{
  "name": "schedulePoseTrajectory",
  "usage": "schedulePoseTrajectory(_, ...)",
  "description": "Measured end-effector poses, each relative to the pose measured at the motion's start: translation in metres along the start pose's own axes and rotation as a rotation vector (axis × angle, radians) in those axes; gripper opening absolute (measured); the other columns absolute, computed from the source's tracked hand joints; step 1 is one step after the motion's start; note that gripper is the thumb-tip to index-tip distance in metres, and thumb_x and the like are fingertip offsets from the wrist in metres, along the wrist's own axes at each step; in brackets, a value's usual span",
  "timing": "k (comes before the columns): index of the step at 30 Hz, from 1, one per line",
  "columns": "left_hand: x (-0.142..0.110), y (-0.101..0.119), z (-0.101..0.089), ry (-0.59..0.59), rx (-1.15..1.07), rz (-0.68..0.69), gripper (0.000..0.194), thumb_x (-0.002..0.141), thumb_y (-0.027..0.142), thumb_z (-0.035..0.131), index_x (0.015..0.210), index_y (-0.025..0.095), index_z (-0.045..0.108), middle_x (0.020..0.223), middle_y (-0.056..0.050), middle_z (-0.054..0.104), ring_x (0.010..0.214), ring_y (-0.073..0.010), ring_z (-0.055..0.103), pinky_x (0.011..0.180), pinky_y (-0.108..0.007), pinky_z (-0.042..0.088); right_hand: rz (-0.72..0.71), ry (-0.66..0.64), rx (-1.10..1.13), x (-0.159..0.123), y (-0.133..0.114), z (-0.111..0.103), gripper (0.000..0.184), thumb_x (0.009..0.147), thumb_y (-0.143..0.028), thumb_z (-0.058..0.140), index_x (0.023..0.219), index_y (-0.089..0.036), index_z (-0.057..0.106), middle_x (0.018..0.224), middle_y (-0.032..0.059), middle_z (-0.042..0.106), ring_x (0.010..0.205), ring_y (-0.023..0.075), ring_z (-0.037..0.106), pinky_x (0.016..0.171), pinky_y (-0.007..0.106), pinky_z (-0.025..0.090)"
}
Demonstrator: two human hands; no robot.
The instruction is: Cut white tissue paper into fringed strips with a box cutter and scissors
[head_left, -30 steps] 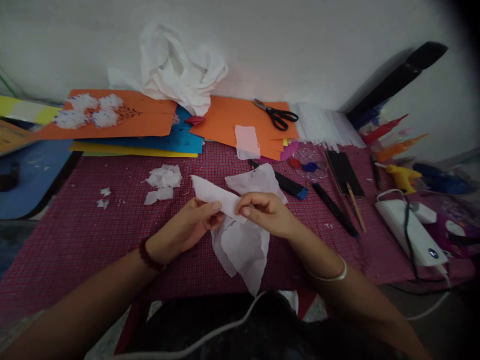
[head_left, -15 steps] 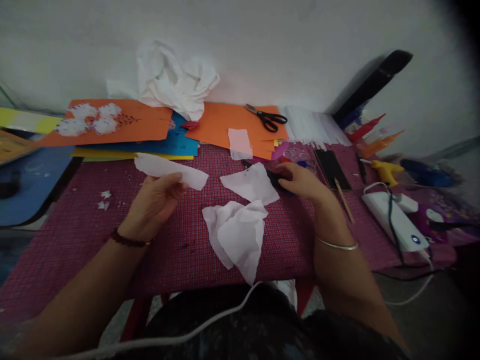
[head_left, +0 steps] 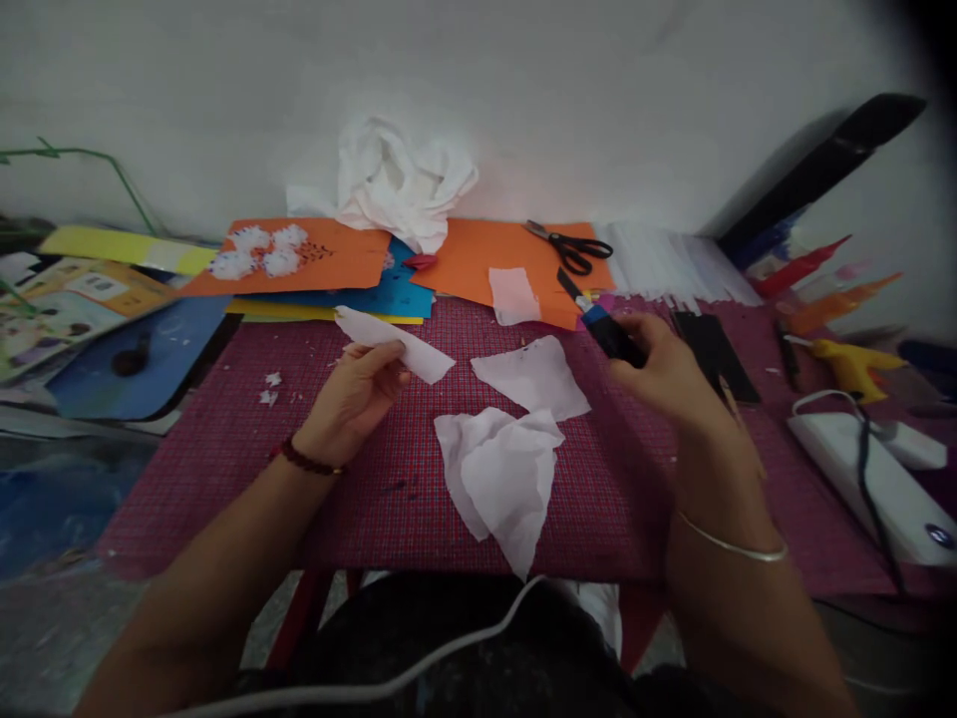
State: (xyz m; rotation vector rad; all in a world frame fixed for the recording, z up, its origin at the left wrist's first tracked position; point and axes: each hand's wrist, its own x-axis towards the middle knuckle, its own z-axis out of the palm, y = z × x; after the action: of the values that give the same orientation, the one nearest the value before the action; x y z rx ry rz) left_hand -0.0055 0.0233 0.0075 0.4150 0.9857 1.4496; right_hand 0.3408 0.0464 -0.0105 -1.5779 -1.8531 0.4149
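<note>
My left hand point(head_left: 355, 394) is closed on a folded strip of white tissue paper point(head_left: 396, 342), held a little above the red checked cloth point(head_left: 224, 449). My right hand point(head_left: 662, 374) grips a black craft knife with a blue band point(head_left: 602, 324), lifted off the cloth to the right of the papers. Between my hands lie two loose tissue pieces: a flat one point(head_left: 532, 377) and a crumpled one point(head_left: 500, 479) nearer me.
Orange sheets point(head_left: 478, 259) lie along the wall with black scissors point(head_left: 572, 247) and a white crumpled bag point(head_left: 400, 184). An orange card with white tissue flowers point(head_left: 291, 257) is at back left. A black phone point(head_left: 714, 354), yellow glue gun point(head_left: 848, 364) and white power bank point(head_left: 867, 479) sit right.
My hands parted: the left carried the tissue strip off to the left, the right let go of it, reached right and picked up the black knife from the cloth.
</note>
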Motion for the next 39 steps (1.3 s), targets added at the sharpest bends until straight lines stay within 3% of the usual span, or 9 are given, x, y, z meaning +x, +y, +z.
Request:
schedulePoseTrajectory(2,0.0,0.0,0.001,0.015,-0.032,-0.021,0.022,0.085,-0.005,0.063,0.074,0.013,0.069,0.066,0.002,0.071,0.05,-0.0066,0.061,0.041,-0.014,0.047,-0.072,0.031,0.105,-0.007,-0.015,0.0,0.043,0.078,-0.022,0.063,0.121,-0.021,0.061,0.112,0.0091,0.072,0.1,0.0292,0.069,0.092,0.048,0.055)
schedulePoseTrajectory(4,0.0,0.0,0.001,0.021,-0.065,-0.044,0.02,0.088,-0.002,0.064,0.078,0.013,0.07,0.069,0.002,0.072,0.053,-0.0072,0.064,0.041,-0.014,0.047,-0.15,-0.019,0.159,-0.015,-0.033,0.006,0.042,0.081,-0.021,0.065,0.123,-0.024,0.06,0.114,0.0077,0.072,0.101,0.029,0.07,0.092,0.047,0.056)
schedulePoseTrajectory(8,0.003,0.002,-0.001,0.05,-0.094,-0.07,0.016,0.091,0.002,0.063,0.082,0.014,0.069,0.069,0.0,0.073,0.053,-0.0088,0.065,0.041,-0.014,0.048,-0.356,-0.216,0.037,-0.032,-0.064,0.019,0.04,0.085,-0.018,0.066,0.124,-0.026,0.061,0.114,0.0085,0.072,0.104,0.0299,0.07,0.091,0.046,0.057)
schedulePoseTrajectory(11,0.004,0.002,-0.003,0.064,-0.098,-0.091,0.013,0.09,0.002,0.064,0.083,0.013,0.068,0.068,0.0,0.072,0.053,-0.0096,0.066,0.041,-0.014,0.049,-0.391,-0.277,0.006,-0.037,-0.075,0.023,0.04,0.086,-0.015,0.065,0.124,-0.026,0.06,0.116,0.0089,0.072,0.104,0.0294,0.071,0.089,0.044,0.057)
schedulePoseTrajectory(30,-0.006,0.003,0.001,0.011,0.014,-0.168,0.017,0.093,0.006,0.059,0.081,0.013,0.068,0.066,-0.001,0.072,0.051,-0.0102,0.064,0.041,-0.017,0.049,-0.327,-0.302,-0.013,-0.036,-0.076,0.022,0.038,0.084,-0.013,0.064,0.12,-0.024,0.061,0.114,0.0089,0.073,0.103,0.0302,0.072,0.088,0.043,0.056)
schedulePoseTrajectory(39,-0.002,0.006,-0.004,-0.026,0.027,-0.137,0.01,0.083,0.01,0.076,0.082,0.016,0.067,0.068,0.0,0.072,0.052,-0.0101,0.064,0.043,-0.016,0.05,-0.319,-0.339,-0.048,-0.035,-0.073,0.021,0.036,0.084,-0.016,0.064,0.12,-0.022,0.063,0.111,0.0087,0.072,0.095,0.0285,0.072,0.082,0.04,0.055)
